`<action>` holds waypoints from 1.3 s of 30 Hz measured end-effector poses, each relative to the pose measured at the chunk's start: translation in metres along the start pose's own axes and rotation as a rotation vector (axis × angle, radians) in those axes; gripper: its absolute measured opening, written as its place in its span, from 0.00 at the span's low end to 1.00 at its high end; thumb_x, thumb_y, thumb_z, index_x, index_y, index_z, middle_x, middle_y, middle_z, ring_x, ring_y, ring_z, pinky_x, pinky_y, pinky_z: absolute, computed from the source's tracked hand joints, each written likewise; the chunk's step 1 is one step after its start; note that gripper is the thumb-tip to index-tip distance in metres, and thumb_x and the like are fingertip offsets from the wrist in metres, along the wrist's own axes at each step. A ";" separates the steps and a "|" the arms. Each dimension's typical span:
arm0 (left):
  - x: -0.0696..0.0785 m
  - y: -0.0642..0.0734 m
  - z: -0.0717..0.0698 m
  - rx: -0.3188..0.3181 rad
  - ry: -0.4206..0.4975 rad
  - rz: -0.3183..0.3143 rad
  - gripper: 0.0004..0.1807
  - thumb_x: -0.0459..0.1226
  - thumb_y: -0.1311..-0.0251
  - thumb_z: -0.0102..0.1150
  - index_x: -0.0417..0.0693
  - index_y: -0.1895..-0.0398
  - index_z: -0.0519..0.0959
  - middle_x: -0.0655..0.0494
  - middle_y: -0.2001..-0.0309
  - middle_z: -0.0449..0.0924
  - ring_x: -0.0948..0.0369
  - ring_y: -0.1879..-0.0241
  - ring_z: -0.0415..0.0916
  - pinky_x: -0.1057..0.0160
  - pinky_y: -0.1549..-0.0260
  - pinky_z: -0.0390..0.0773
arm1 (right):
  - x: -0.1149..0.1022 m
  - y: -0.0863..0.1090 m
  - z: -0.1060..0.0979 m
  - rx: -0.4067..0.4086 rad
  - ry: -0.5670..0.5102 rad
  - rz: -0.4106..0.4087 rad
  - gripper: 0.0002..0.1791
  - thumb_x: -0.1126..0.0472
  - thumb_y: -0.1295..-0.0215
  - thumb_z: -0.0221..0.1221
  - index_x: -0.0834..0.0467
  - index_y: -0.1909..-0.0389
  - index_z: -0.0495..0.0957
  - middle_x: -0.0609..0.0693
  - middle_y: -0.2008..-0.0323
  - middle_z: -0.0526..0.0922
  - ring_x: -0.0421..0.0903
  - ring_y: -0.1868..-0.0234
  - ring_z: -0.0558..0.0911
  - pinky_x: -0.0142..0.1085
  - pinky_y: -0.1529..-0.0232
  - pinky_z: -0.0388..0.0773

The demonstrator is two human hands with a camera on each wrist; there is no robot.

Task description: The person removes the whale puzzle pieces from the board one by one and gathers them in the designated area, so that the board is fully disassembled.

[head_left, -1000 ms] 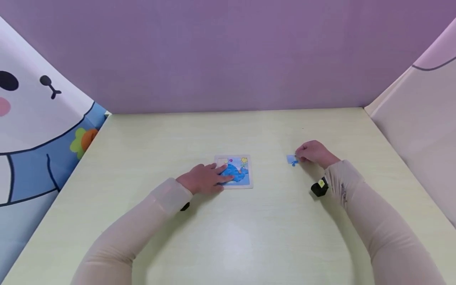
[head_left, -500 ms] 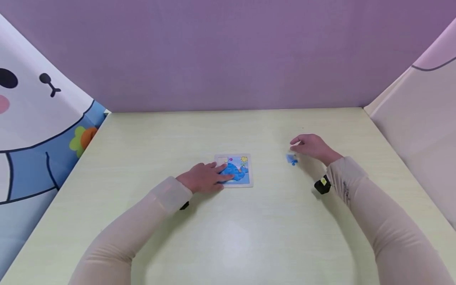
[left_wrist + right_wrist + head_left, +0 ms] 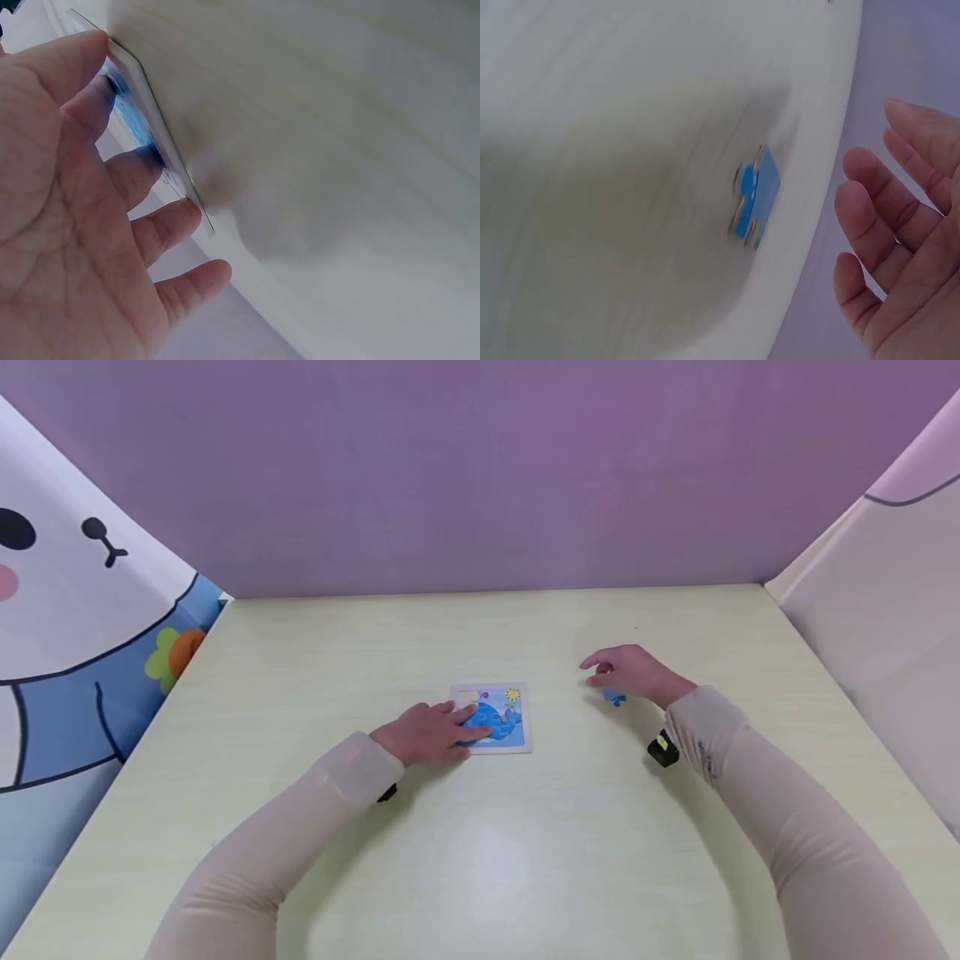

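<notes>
A square framed jigsaw puzzle (image 3: 512, 741) with a blue whale and a yellow sun lies on the table; its upper left corner is pale and bare. My left hand (image 3: 427, 735) rests on its left side with the fingers spread. In the left wrist view the fingertips (image 3: 184, 217) touch the puzzle's frame. To the right, a blue jigsaw puzzle piece (image 3: 763, 199) lies flat on the table, partly covered by my right hand in the head view. My right hand (image 3: 633, 671) hovers over it, fingers loosely bent, holding nothing in the right wrist view.
The pale wooden table (image 3: 495, 860) reaches to a purple panel (image 3: 480, 477) at the back. A printed cloth with a cartoon animal (image 3: 82, 610) hangs on the left, and a pale cloth (image 3: 885, 610) on the right. Each wrist carries a small black camera (image 3: 663, 749).
My right hand has drawn away from the puzzle piece, lifted and shifted left over it, with its fingers parted. The piece stays in place. My left hand remains on the puzzle.
</notes>
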State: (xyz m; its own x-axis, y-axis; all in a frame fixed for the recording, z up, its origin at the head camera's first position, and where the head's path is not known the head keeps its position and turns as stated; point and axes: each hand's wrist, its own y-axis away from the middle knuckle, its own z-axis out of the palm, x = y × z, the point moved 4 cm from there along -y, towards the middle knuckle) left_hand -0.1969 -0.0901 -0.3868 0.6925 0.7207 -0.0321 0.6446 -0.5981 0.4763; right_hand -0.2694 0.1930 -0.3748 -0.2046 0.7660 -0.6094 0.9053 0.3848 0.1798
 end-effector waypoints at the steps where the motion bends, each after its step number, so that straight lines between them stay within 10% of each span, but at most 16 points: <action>1: -0.001 0.000 0.001 0.000 0.003 0.000 0.30 0.51 0.30 0.44 0.65 0.26 0.56 0.52 0.25 0.49 0.45 0.29 0.51 0.46 0.43 0.68 | -0.003 -0.001 0.002 -0.003 0.012 -0.013 0.17 0.63 0.36 0.60 0.66 0.47 0.78 0.55 0.63 0.82 0.48 0.63 0.76 0.44 0.54 0.72; 11: -0.002 0.003 0.008 0.006 0.027 -0.004 0.29 0.51 0.29 0.44 0.65 0.26 0.57 0.52 0.25 0.50 0.44 0.29 0.52 0.45 0.42 0.66 | -0.038 -0.017 0.024 -0.065 0.157 -0.188 0.16 0.63 0.38 0.62 0.63 0.50 0.80 0.52 0.66 0.83 0.45 0.67 0.77 0.42 0.59 0.75; 39: 0.001 0.007 0.006 0.032 -0.016 -0.001 0.29 0.52 0.30 0.45 0.66 0.26 0.57 0.53 0.26 0.52 0.44 0.31 0.56 0.46 0.45 0.70 | -0.108 -0.045 0.074 -0.175 0.513 -0.253 0.16 0.58 0.36 0.62 0.54 0.47 0.82 0.53 0.54 0.81 0.49 0.52 0.79 0.43 0.46 0.73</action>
State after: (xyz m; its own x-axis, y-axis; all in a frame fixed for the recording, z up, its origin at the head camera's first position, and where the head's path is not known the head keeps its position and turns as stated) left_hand -0.1898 -0.0963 -0.3889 0.6967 0.7158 -0.0469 0.6552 -0.6083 0.4480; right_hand -0.2605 0.0547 -0.3743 -0.5990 0.7735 -0.2072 0.7390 0.6336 0.2288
